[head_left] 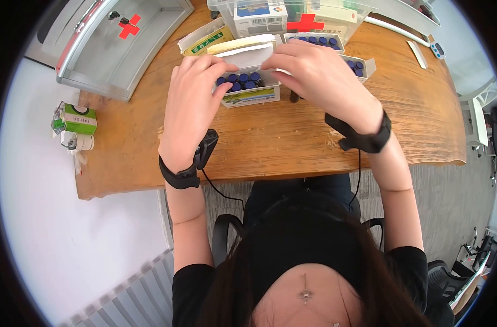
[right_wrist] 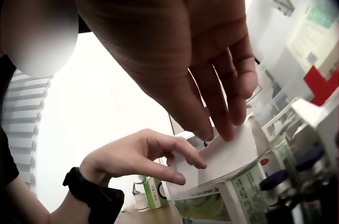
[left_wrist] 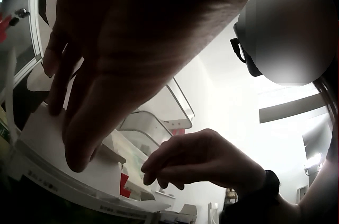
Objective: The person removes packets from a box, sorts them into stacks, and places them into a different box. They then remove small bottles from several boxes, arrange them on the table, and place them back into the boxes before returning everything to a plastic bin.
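An open white box (head_left: 251, 97) of blue-capped vials (head_left: 236, 86) stands on the table, its white lid flap (head_left: 248, 57) raised at the back. My left hand (head_left: 191, 101) reaches over the box's left side, fingers loosely bent, thumb tip beside the vials; in the left wrist view this hand (left_wrist: 122, 49) is against the white flap (left_wrist: 45, 134). From the right comes my right hand (head_left: 327, 79), its fingertips at the flap's right edge. The right wrist view has this hand (right_wrist: 196, 49) with bent fingers beside the flap (right_wrist: 228, 155); firm contact cannot be told.
Two more boxes of blue-capped vials (head_left: 316, 41) (head_left: 357, 70) stand to the right. Behind is a clear bin (head_left: 221, 6) with cartons; a yellow-green carton (head_left: 209, 41) lies back left. A cabinet (head_left: 123, 60) stands left, above a green carton (head_left: 80, 119). A timer (head_left: 437, 50) is far right.
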The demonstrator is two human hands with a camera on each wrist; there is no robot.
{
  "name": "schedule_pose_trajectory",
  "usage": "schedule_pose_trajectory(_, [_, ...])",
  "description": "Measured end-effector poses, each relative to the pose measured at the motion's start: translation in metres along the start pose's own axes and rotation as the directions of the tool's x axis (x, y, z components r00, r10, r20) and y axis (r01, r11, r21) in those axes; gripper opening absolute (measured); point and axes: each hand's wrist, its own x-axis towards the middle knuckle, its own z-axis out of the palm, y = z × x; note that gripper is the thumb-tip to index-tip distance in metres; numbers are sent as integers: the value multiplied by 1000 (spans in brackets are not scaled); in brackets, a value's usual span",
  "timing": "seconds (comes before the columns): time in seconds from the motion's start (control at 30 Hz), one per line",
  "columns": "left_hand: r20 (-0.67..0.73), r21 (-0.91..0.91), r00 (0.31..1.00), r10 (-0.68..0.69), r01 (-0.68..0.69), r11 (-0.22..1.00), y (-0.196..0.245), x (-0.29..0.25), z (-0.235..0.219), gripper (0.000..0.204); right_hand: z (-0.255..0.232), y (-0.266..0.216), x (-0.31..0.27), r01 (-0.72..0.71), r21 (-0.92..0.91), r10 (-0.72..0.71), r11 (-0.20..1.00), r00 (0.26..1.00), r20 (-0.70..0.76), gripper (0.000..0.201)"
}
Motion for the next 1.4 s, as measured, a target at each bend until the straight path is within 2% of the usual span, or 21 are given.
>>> schedule_pose_trajectory(0.1, [54, 21, 998, 23, -24, 999, -2, 1, 1, 22, 22, 1, 13, -11, -3, 11, 1000, 992, 126, 20])
schedule_pose_trajectory(0.13, [88, 17, 995, 38, -40, 999, -2, 2, 2, 23, 28, 2, 14, -7, -1, 7, 1000, 992, 128, 20])
schedule_pose_trajectory(0.2, [104, 4, 994, 35, -35, 999, -2, 4, 6, 24, 35, 3, 18, -40, -35, 48, 999, 965, 258, 23])
schedule_pose_trajectory(0.3, [144, -16, 989, 35, -33, 999, -6, 6, 8, 25, 29, 0, 22, -71, -51, 83, 996, 947, 309, 25])
schedule_pose_trajectory(0.37, [168, -24, 985, 38, -34, 999, -8, 8, 8, 26, 28, 0, 24, -63, -47, 74, 997, 948, 308, 25])
schedule_pose_trajectory(0.47, [127, -59, 991, 41, -34, 998, -11, 11, 11, 21, 25, -1, 28, -44, -56, 60, 997, 946, 317, 24])
schedule_pose_trajectory(0.57, [141, -125, 990, 10, 7, 992, -10, 12, 14, 19, 25, -2, 31, -45, -79, 69, 996, 940, 333, 23])
schedule_pose_trajectory(0.63, [180, -167, 982, -60, 91, 982, -7, 12, 14, 20, 25, -3, 32, -57, -92, 85, 994, 935, 345, 23])
schedule_pose_trajectory(0.73, [203, -157, 977, -60, 92, 983, -5, 12, 12, 24, 28, -5, 32, -68, -86, 92, 994, 947, 307, 22])
schedule_pose_trajectory(0.77, [203, -155, 977, -58, 91, 984, -8, 10, 12, 24, 29, -5, 31, -82, -76, 101, 994, 950, 294, 22])
schedule_pose_trajectory(0.83, [167, -307, 985, 50, 4, 952, -20, 8, 13, 23, 29, -5, 31, -96, -65, 111, 993, 954, 280, 22])
schedule_pose_trajectory(0.93, [236, -348, 971, 45, 42, 936, -26, 9, 8, 23, 27, -5, 31, -119, -46, 128, 992, 952, 280, 22])
schedule_pose_trajectory(1.03, [278, -323, 958, 65, 30, 946, -29, 13, 9, 22, 30, -2, 31, -121, -23, 123, 992, 951, 284, 24])
schedule_pose_trajectory(1.13, [293, -298, 953, 77, 14, 955, -31, 15, 9, 20, 37, 0, 29, -127, 16, 121, 992, 969, 217, 25])
schedule_pose_trajectory(1.2, [297, -298, 952, 73, 20, 954, -29, 16, 8, 19, 37, -3, 33, -139, 83, 120, 987, 972, 201, 19])
schedule_pose_trajectory(1.3, [304, -300, 951, 56, 40, 953, -25, 15, 8, 18, 36, -4, 35, -184, 117, 149, 976, 954, 259, 19])
schedule_pose_trajectory(1.4, [308, -295, 951, 36, 60, 953, -23, 16, 8, 18, 42, -3, 34, -153, 109, 124, 982, 964, 234, 17])
